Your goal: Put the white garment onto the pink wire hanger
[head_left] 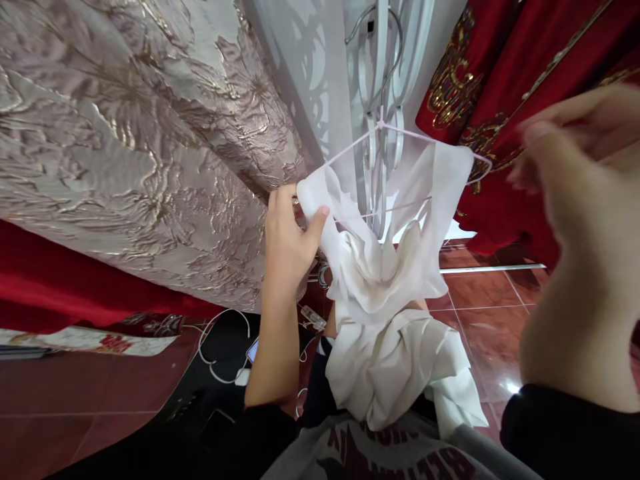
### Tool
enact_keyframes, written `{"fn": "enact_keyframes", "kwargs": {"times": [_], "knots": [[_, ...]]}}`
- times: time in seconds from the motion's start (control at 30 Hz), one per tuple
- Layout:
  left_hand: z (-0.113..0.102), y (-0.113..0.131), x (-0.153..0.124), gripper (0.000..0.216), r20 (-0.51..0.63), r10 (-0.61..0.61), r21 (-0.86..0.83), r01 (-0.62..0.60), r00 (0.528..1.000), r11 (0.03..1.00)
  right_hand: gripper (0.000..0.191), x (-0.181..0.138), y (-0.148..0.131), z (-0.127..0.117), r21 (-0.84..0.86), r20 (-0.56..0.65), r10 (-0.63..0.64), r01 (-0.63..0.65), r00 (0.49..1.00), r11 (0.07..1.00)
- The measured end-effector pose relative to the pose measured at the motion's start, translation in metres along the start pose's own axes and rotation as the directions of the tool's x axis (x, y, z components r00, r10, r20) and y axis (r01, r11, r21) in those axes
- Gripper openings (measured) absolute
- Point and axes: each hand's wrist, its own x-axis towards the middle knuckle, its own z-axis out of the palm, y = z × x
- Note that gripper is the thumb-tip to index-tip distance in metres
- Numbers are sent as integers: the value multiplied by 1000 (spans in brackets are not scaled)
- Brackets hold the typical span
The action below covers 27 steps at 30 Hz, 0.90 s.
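A white sleeveless garment [390, 280] hangs by its straps on a thin pale pink hanger [381, 125]; its lower part lies bunched over my lap. My left hand [295, 227] grips the strap at the hanger's left end, thumb in front and fingers behind. The other strap rests on the hanger's right arm. Raised to the right, apart from the garment, my right hand [575, 153] is slightly blurred, with loosely bent fingers and nothing visible in them.
Behind the garment, several hangers [380, 60] hang against a white panel [310, 53]. An embossed pinkish curtain [150, 147] fills the left, a red embroidered cloth [480, 73] the right. Cables [203, 350] and a phone [253, 351] lie at lower left on a black surface above red floor tiles [485, 287].
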Motion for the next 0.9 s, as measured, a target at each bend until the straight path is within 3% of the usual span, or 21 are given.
{"fn": "enact_keyframes", "kwargs": {"times": [0.07,0.1,0.2,0.27,0.37,0.5,0.67,0.77,0.9], "knots": [[17,-9,-13,57,-125,-5,-121,-10,992,993,10,-10,16,26,190,202,-98,60,974,980],[26,-11,-20,64,-191,-3,-164,-29,981,986,12,-17,26,43,238,319,-164,88,934,967],[52,-15,-37,64,-355,32,-204,-111,934,973,20,-41,56,94,204,452,-378,319,808,926],[65,-14,-43,61,-392,32,-209,-123,919,970,21,-59,72,120,93,406,-384,381,829,920],[71,-10,-46,55,-339,-12,-250,-77,941,965,19,-88,83,139,-42,205,-371,387,906,921],[54,13,-44,46,-269,-132,-427,5,954,904,17,-114,74,138,17,61,-401,401,914,916],[2,38,-30,46,-152,-371,-751,137,916,646,10,-119,56,128,85,77,-316,309,946,947],[-27,17,-24,31,-73,-423,-843,171,903,511,12,-117,55,124,87,72,-282,275,957,957],[-28,-24,-41,30,-251,-458,-854,28,853,519,9,-116,58,123,75,71,-305,300,950,951]]}}
